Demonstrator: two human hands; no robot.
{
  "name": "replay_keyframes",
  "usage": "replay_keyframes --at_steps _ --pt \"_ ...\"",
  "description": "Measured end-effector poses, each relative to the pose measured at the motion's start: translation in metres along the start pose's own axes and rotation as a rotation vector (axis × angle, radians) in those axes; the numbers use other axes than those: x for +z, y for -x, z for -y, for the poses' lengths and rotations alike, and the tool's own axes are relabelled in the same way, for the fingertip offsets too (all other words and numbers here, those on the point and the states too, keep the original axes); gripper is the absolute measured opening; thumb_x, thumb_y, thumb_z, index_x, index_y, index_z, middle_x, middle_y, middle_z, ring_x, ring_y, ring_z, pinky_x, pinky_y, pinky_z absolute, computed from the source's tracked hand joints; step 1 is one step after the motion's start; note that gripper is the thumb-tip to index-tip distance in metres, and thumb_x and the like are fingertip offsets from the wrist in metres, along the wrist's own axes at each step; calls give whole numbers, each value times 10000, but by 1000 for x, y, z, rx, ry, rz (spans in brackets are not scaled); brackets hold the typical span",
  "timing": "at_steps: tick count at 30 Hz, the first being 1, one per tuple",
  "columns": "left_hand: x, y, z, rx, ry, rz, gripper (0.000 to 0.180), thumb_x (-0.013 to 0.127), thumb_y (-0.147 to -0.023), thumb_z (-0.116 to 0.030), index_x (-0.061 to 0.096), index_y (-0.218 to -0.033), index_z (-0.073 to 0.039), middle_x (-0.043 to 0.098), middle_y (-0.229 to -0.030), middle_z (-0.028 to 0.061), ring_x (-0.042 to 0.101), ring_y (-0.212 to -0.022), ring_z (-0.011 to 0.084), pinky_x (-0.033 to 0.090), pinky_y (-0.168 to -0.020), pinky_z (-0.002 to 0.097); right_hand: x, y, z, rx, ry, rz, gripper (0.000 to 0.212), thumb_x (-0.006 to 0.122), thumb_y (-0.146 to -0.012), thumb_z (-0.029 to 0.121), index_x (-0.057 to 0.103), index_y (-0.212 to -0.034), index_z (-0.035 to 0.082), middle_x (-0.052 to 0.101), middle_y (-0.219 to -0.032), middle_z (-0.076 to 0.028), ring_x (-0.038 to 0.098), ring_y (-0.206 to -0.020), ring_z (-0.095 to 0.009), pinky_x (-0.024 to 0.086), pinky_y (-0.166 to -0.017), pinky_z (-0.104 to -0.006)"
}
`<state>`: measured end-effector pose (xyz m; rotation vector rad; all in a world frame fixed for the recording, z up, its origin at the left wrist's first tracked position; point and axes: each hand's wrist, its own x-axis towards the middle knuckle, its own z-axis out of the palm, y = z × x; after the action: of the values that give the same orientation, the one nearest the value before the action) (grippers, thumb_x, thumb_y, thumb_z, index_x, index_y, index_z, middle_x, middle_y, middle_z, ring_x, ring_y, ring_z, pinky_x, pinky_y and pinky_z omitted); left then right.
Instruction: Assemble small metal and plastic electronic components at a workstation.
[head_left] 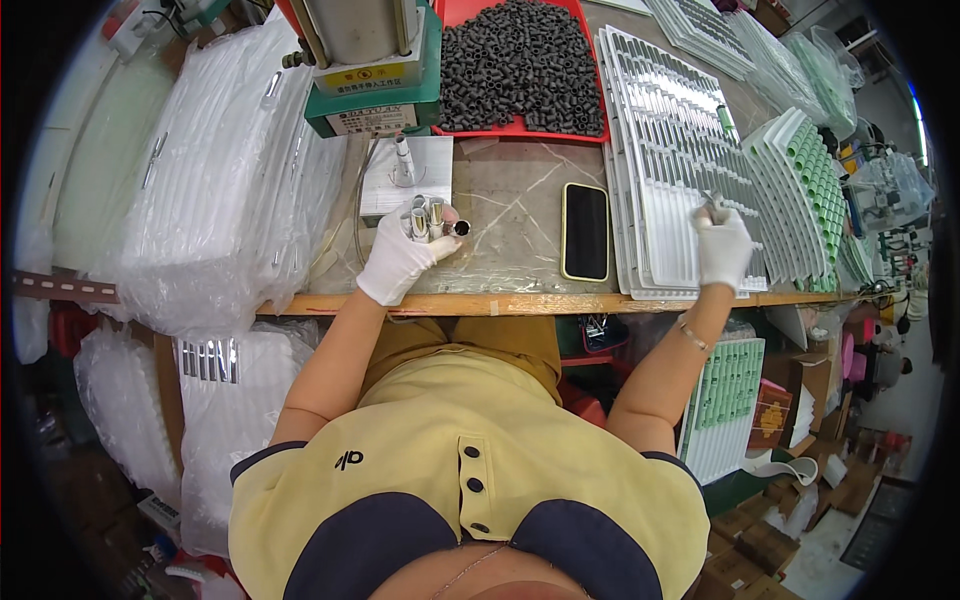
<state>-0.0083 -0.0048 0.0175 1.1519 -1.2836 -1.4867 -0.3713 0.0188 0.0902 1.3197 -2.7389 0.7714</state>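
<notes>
My left hand point(394, 258), in a white glove with bare fingertips, is closed around several short shiny metal tubes point(420, 222). Their open ends point upward, and one with a dark opening sticks out by the thumb. Beside it stands a silver metal block point(432, 172) with an upright metal post point(403, 160) under a press. My right hand point(724, 248), also gloved, reaches over a white ribbed tray point(668, 235) holding rows of metal tubes point(665, 135). Its fingertips are pinched together at the lower rows; what they grip is too small to tell.
A green-based press point(375, 105) stands at the back left. Behind the table's middle is a red bin point(520, 135) of small black fittings point(520, 65). A phone point(585, 232) lies between my hands. Plastic-wrapped trays point(215, 170) are stacked left; trays of green pieces point(815, 190) stand right.
</notes>
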Motion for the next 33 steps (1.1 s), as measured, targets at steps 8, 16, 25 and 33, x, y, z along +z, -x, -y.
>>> replay_keyframes --at_steps 8,16,25,33 --pt "-4 -4 3 159 -149 -67 233 769 -700 -39 618 -878 -35 607 -765 -2 511 -657 61 438 -608 233 56 123 133 -480 -821 485 242 731 -726 100 622 -920 8 685 -766 -96 673 -662 -137 520 -589 -253" --pt "-25 -1 16 200 -276 -164 242 789 -665 -51 624 -838 -15 610 -767 25 542 -653 87 454 -622 250 86 131 153 -857 -498 248 224 712 -682 129 638 -889 87 636 -689 -106 625 -613 -275 510 -569 -356" --pt "-32 -3 13 218 -278 -173 332 787 -690 -57 623 -975 -14 659 -849 30 604 -762 86 485 -684 233 121 143 156 -512 -886 634 192 720 -741 14 638 -915 10 697 -816 -85 679 -779 -121 535 -677 -238" --pt "-66 -69 -11 87 -671 -281 451 758 -712 -137 593 -1104 15 680 -951 130 639 -858 155 504 -789 283 149 103 200 -614 -419 509 286 686 -770 291 655 -960 80 681 -854 -158 655 -796 -320 518 -725 -389"
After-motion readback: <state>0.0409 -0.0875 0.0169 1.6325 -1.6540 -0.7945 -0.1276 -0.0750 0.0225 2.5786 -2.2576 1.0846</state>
